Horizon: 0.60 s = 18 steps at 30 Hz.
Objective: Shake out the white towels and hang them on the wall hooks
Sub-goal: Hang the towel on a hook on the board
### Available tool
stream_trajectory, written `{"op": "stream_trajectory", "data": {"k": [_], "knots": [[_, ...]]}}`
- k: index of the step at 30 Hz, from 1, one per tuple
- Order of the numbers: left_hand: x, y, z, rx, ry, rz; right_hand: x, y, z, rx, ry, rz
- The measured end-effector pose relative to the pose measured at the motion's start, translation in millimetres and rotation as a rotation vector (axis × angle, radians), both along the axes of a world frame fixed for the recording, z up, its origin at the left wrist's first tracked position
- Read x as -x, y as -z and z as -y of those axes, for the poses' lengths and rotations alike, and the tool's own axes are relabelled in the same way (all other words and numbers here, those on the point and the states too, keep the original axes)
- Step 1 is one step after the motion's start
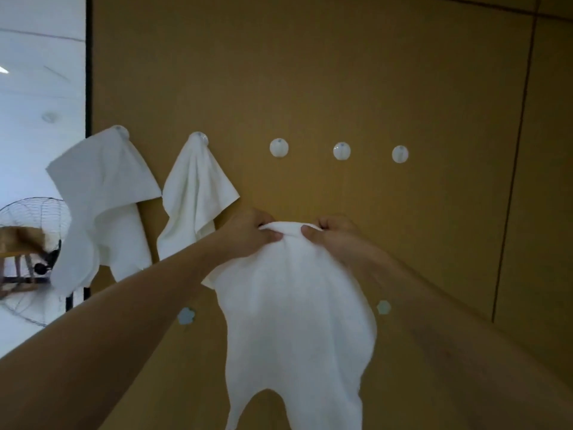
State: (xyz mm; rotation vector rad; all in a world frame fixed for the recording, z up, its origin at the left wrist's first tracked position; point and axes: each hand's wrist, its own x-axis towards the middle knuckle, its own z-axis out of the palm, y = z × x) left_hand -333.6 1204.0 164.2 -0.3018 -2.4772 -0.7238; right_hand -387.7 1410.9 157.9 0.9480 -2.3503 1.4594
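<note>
White towel (294,305) bunched between left grip (251,232) and right grip (335,234), both pinching it, bottom cut off, right arm blurred

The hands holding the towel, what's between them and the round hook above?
Just bare brown wall, in the head view, between the hands gripping the towel and the empty hook.

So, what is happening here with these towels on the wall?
A person is hanging white towels on a row of wall hooks. The left hand and right hand pinch the top edge of a towel below the third hook. Two towels already hang on the first two hooks; three hooks are still free.
</note>
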Motion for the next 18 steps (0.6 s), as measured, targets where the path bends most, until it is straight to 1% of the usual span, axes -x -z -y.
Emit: {"op": "stream_trajectory", "data": {"k": [3, 6, 8, 10, 13, 15, 18], "knots": [[42.2, -20.9, 24.5, -0.009, -0.006, -0.06, 50.9, -13.1, 22.8, 0.084, 0.001, -0.076], [84.1, -48.1, 46.0, -0.134, 0.046, -0.134, 98.1, -40.2, 48.0, 0.132, 0.068, -0.234], [109.3, -70.4, 58.9, -0.203, 0.069, -0.184, 125.6, -66.5, 62.6, 0.125, 0.127, -0.329], [135.8, -95.7, 70.1, -0.224, 0.058, -0.273, 151.2, -95.9, 76.1, 0.11, 0.178, -0.409], [172.7, -131.4, 80.2, -0.277, -0.055, -0.481, 182.5, -137.3, 93.8, 0.104, 0.245, -0.55], [189.9, -148.0, 82.4, -0.251, -0.137, -0.598, 199.7, -157.4, 102.1, 0.12, 0.293, -0.619], [212.8, -159.2, 84.5, -0.087, -0.178, -0.682, 222.3, -169.8, 109.6, 0.21, 0.282, -0.663]]}}
